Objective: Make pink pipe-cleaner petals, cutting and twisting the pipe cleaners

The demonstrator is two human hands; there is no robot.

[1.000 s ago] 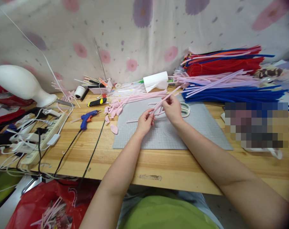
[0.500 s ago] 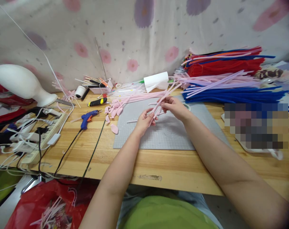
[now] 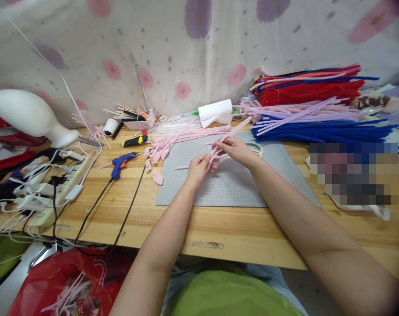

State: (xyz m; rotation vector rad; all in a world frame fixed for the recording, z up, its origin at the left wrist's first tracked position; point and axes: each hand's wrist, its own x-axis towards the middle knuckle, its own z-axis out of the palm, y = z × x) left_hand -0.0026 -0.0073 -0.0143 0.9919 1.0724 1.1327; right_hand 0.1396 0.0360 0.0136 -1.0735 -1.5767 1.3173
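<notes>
Pale pink pipe cleaners [image 3: 238, 128] lie slanted across both hands, above a grey cutting mat [image 3: 232, 193]. My left hand [image 3: 200, 170] is closed round their lower ends, thumb on top. Further up the same strands, my right hand [image 3: 233, 150] pinches them, its fingers close to the left hand's. The strands run close together, and I cannot tell how many there are. Behind my right hand, a pale green-white ring-shaped thing [image 3: 259, 149] shows in part on the mat. A thin pale strand [image 3: 181, 168] lies left of my left hand.
Pink petal-like pieces [image 3: 157, 178] lie by the mat's left edge. Further left are a blue glue gun [image 3: 123, 164], a yellow-black cutter [image 3: 134, 141] and a power strip [image 3: 63, 186] with cables. Bundles of blue pipe cleaners [image 3: 324, 131] and red pipe cleaners [image 3: 311, 91] stack at back right.
My right hand has slid down and left along the pipe cleaners, nearer my left hand. The strands, spread apart before, now lie closer together.
</notes>
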